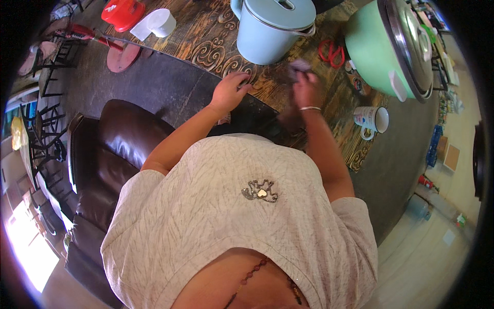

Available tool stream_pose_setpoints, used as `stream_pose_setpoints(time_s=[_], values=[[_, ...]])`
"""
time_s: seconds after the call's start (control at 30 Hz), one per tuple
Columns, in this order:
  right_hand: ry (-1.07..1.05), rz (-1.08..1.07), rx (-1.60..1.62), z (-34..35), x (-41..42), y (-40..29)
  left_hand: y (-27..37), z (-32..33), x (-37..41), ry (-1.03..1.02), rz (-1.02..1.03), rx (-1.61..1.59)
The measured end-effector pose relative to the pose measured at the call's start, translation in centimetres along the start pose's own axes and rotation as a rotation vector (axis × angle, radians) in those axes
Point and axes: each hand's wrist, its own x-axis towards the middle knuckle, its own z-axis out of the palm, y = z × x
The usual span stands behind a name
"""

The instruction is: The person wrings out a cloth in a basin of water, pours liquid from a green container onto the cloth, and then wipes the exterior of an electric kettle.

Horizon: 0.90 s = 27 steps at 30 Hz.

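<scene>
My right hand (307,92), wearing a pale bracelet, grips a crumpled greyish-purple cloth (299,66); both are blurred. The cloth is at the top of a dark wooden table (193,29) with carved scrolls. At the table's near edge my left hand (230,92) has its fingers curled but apart, with nothing visible in it. Just beyond the hands stands a light blue lidded pot (260,42). Red-handled scissors (331,54) lie right of it. A large mint-green pot (370,50) with a glass lid is farther right. Nearer me is a white enamel mug (370,119) with printed decoration.
On the table's far left are a red plastic container (125,17) and a white paper roll (161,23). A brown leather armchair (131,131) stands to my left. A small patterned object (359,83) lies partly behind the green pot. Boxes (450,156) stand on the floor at right.
</scene>
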Motion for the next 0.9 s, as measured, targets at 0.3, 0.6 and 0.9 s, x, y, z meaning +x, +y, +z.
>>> stream_pose_setpoints(time_s=[0.3,0.6,0.9], values=[[-0.005,-0.106,-0.071,-1.8,-1.9,-3.8,1.1,0.9,-0.5,0.065,-0.124,-0.158],[-0.252,-0.446,0.232,-1.6,-6.8,-3.4,4.2,5.3,-1.2,-0.368,0.202,0.564],[-0.217,0.026,-0.175,-5.9,-13.8,9.0,12.6,19.2,2.3,-0.682,0.527,0.603]])
